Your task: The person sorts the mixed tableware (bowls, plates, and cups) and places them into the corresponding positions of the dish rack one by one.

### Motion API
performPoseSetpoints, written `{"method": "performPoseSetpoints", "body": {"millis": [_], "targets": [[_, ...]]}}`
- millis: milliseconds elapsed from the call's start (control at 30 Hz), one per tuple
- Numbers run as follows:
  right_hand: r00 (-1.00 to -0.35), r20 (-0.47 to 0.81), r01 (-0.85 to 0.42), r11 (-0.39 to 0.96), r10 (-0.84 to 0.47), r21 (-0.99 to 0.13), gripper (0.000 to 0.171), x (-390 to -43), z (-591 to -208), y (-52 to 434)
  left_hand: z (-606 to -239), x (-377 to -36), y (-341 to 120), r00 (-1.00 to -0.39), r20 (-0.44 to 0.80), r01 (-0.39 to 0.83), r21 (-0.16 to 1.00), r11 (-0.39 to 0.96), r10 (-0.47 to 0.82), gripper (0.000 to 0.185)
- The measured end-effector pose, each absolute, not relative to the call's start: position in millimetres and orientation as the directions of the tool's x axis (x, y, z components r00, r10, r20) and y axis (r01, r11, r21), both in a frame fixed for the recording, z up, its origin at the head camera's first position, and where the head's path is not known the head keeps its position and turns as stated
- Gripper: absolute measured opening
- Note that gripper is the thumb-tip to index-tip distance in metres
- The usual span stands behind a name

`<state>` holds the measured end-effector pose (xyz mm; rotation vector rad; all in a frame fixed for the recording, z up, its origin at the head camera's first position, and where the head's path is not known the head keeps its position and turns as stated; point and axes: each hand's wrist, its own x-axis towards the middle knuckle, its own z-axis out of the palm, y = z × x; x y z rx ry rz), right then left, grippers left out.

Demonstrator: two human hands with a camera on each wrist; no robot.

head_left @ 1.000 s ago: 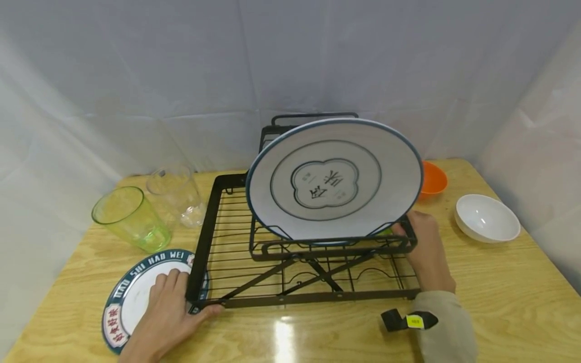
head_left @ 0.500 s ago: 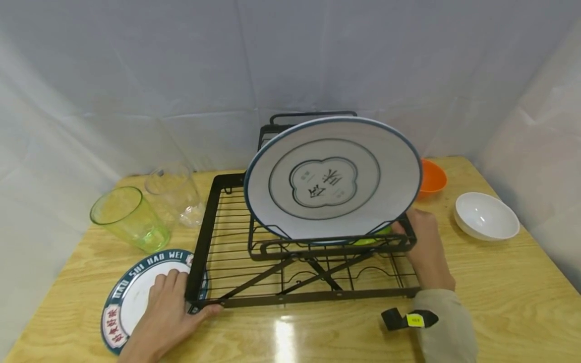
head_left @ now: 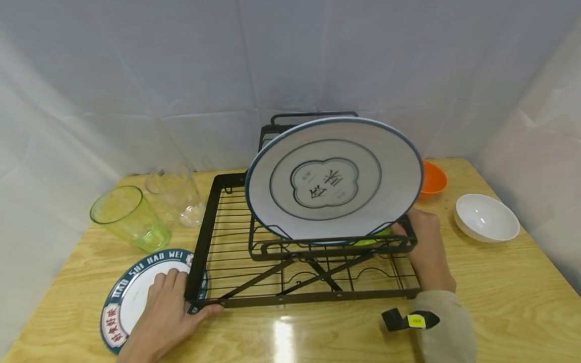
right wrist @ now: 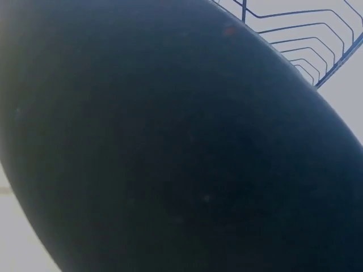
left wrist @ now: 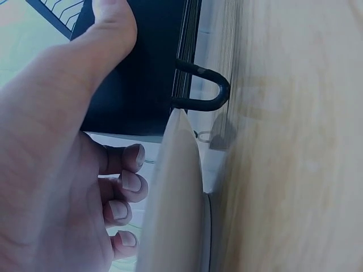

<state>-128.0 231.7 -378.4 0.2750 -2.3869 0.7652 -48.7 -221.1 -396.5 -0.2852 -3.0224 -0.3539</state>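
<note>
Right wrist view mostly dark, blocked. Right hand [head_left: 424, 242] gripping rack [head_left: 236, 297]; left hand [head_left: 165, 312] flat against corner, over plate [head_left: 120, 307].

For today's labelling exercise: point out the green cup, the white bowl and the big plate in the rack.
green cup [head_left: 129, 218], head view, its side wall
white bowl [head_left: 486, 218], head view, its inside
big plate [head_left: 333, 179], head view, its printed centre
</note>
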Motion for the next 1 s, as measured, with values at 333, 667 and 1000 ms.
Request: {"method": "performPoseSetpoints", "body": {"millis": [333,667,1000], "targets": [[-0.864,0.493,-0.236,0.789,0.096,-0.567,0.023,-125.8,-372.6,235.2,-395.8,-49.2,-219.8,-0.978,0.104,0.197,0.219,0.956,0.178,0.085],[-0.951,0.299,-0.131,0.769,0.081,-0.625,0.023,-120.5,-358.9,238.9,-394.7,-48.9,-220.4,-0.984,0.068,0.174,0.220,0.960,0.162,0.086],[-0.983,0.154,-0.051,0.667,0.097,-0.743,0.029,-112.3,-348.4,254.3,-395.1,-48.8,-220.7,-0.986,0.054,0.167,0.224,0.960,0.159,0.087]]}}
